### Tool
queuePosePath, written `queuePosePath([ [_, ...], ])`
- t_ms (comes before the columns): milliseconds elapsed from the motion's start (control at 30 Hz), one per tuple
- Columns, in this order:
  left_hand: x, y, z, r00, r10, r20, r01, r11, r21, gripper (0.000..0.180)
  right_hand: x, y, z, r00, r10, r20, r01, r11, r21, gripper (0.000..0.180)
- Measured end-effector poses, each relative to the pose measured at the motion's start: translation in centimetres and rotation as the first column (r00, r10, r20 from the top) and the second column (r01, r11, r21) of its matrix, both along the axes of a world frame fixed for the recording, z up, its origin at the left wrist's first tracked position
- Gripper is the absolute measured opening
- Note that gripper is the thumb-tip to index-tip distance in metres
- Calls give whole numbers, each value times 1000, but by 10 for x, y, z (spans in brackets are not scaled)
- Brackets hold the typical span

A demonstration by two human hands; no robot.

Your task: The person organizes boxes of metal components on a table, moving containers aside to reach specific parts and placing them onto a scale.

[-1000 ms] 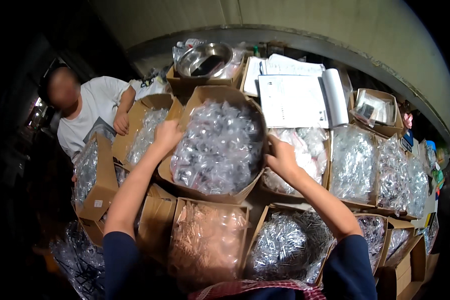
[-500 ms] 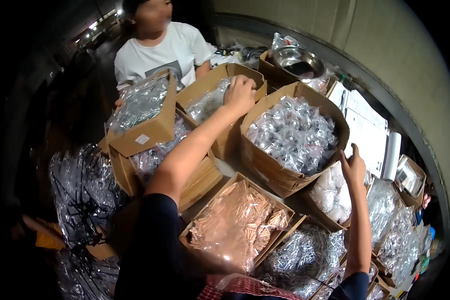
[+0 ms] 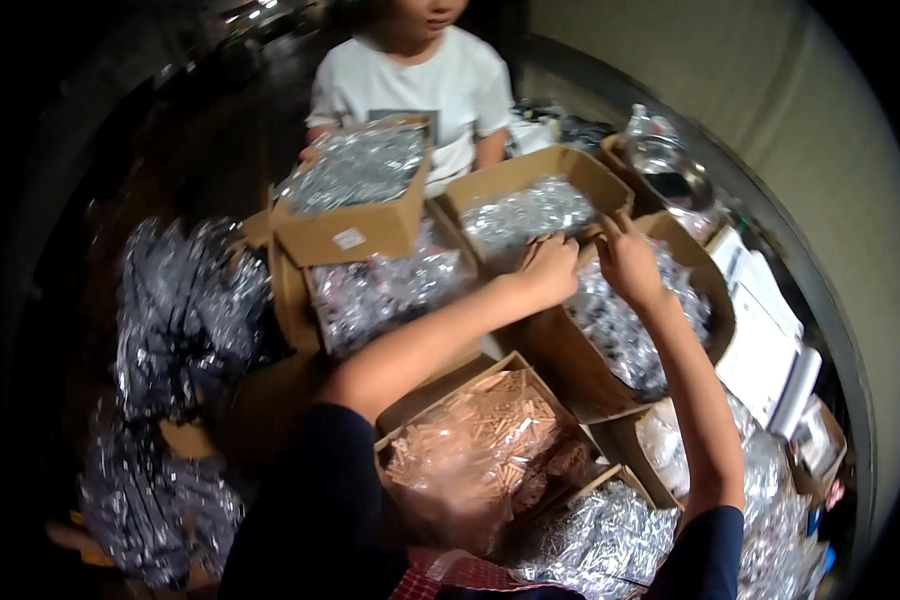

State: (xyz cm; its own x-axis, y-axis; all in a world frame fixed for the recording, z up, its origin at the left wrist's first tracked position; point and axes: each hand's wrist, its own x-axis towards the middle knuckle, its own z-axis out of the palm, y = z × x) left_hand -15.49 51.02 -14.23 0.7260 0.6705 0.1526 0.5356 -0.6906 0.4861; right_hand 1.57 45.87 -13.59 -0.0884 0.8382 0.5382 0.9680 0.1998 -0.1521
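My left hand [image 3: 550, 272] is closed, its fingers bent at the near rim of a cardboard box [image 3: 595, 170] with clear bags of small parts [image 3: 530, 212] in it. Close beside it my right hand [image 3: 628, 262] bends its fingers where that box meets the rounded cardboard box [image 3: 718, 290]. What the fingers of either hand pinch is hidden and blurred. Clear bags with dark parts [image 3: 650, 345] fill the rounded box, below my right hand. Under my left forearm lie more bagged parts [image 3: 380, 300] in another carton.
A person in a white shirt [image 3: 410, 85] stands across from me by a raised carton [image 3: 355, 235] of bagged silvery pieces. Near me are copper-coloured pins [image 3: 490, 430] in a box and silvery parts [image 3: 600, 535]. Papers [image 3: 765, 320] and a steel bowl [image 3: 695, 180] are right.
My right hand has left the near right rim of the rounded box and moved left and away, beside my left hand. My left hand has drawn nearer. The view has shifted.
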Motion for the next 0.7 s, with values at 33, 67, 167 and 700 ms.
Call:
queuePosePath([
  [33,-28,-12,-5,993,84,79,-107,925,363,56,3,20,-11,993,97,60,-104,988,117,37],
  [67,-66,-29,23,981,186,56,-191,874,447,66,-17,21,-10,994,100,40,-104,988,113,40],
  [167,-178,-52,13,873,465,-149,-374,833,407,84,-74,6,-14,954,298,-37,-300,950,-84,54],
  [700,-65,31,-42,931,127,-341,75,849,522,31,28,61,-19,887,183,425,-103,973,-204,41],
])
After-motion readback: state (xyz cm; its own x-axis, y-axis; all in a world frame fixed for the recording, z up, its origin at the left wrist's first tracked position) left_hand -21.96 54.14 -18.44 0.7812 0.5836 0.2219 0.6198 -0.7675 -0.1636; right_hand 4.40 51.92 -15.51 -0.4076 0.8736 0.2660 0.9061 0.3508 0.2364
